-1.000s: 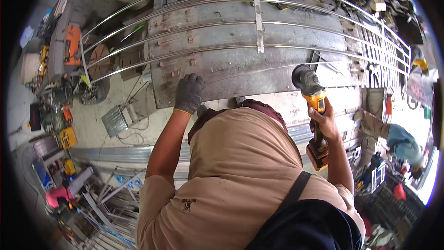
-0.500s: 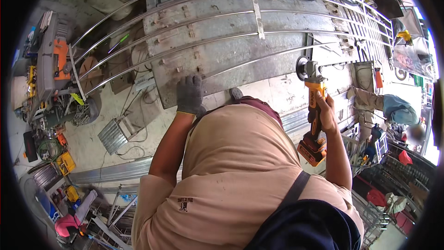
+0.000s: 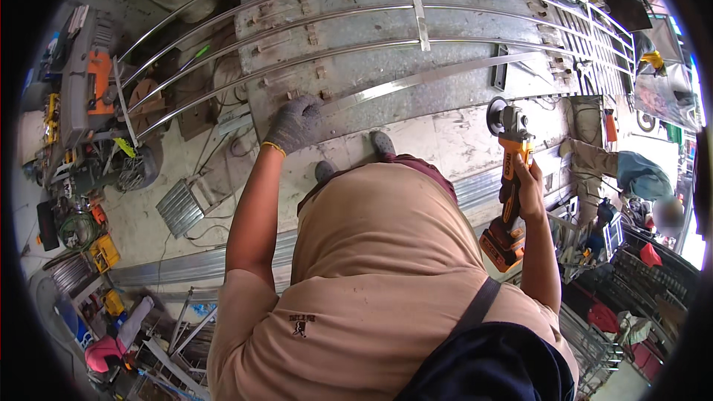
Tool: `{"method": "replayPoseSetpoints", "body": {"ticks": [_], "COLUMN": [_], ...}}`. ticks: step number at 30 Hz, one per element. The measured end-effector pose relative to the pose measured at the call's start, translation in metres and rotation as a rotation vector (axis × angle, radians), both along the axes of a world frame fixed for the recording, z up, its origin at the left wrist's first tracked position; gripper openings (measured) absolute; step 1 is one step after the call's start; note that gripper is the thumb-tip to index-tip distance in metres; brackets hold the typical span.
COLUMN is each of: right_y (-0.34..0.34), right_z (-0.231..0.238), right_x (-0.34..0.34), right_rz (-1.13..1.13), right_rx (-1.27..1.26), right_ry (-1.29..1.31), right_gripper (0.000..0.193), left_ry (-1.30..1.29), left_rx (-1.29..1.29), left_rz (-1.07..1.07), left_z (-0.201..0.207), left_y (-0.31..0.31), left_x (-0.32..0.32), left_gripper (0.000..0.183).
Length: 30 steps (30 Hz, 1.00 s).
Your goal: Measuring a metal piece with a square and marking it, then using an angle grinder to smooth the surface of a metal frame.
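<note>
My left hand (image 3: 294, 123), in a grey knit glove, is closed on the near-left end of a long flat metal bar (image 3: 416, 76). The bar lies slantwise over a grey steel work table (image 3: 356, 44), its broad shiny face showing. In my bare right hand (image 3: 529, 191) is a yellow and black cordless angle grinder (image 3: 512, 152), my fingers wrapped round its body. The grinder's disc (image 3: 496, 115) points away from me, beside the table's near edge and apart from the bar. Whether the disc spins I cannot tell.
A frame of curved steel tubes (image 3: 312, 67) with a flat upright (image 3: 417, 7) lies across the table. A black angled bracket (image 3: 500, 67) sits by the bar's far end. Another person (image 3: 642, 176) bends over at the right. Metal profiles (image 3: 193, 271) lie on the floor.
My left hand has tilted and shifted slightly left, turning the bar so more of its broad face shows. The grinder has moved slightly right, away from the bracket.
</note>
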State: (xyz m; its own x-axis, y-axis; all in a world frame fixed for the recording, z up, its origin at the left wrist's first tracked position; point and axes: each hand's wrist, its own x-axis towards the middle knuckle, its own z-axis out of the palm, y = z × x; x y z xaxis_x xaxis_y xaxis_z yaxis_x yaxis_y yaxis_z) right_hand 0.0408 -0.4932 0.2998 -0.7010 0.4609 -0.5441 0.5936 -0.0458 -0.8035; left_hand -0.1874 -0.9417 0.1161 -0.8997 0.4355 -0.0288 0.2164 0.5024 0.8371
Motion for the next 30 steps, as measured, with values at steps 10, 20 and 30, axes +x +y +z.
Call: {"method": "replayPoseSetpoints", "body": {"ticks": [10,20,30], "right_y": [0.018,0.040,0.008], "right_z": [-0.014,-0.031,-0.030], "right_x": [0.013,0.007,-0.082], "right_rz": [0.060,0.162,0.385], "right_rx": [0.041,0.150,0.608], "right_ry": [0.019,0.051,-0.045], "right_gripper": [0.029,0.029,0.047], "left_ry": [-0.258,-0.269,0.535], "left_rx": [0.114,-0.158,-0.347], "left_rz": [-0.139,0.177,0.299], "left_z": [0.046,0.030,-0.022], "left_y": [-0.017,0.010,0.022], "left_x": [0.004,0.028,0.065], "left_gripper": [0.045,0.022,0.019]}}
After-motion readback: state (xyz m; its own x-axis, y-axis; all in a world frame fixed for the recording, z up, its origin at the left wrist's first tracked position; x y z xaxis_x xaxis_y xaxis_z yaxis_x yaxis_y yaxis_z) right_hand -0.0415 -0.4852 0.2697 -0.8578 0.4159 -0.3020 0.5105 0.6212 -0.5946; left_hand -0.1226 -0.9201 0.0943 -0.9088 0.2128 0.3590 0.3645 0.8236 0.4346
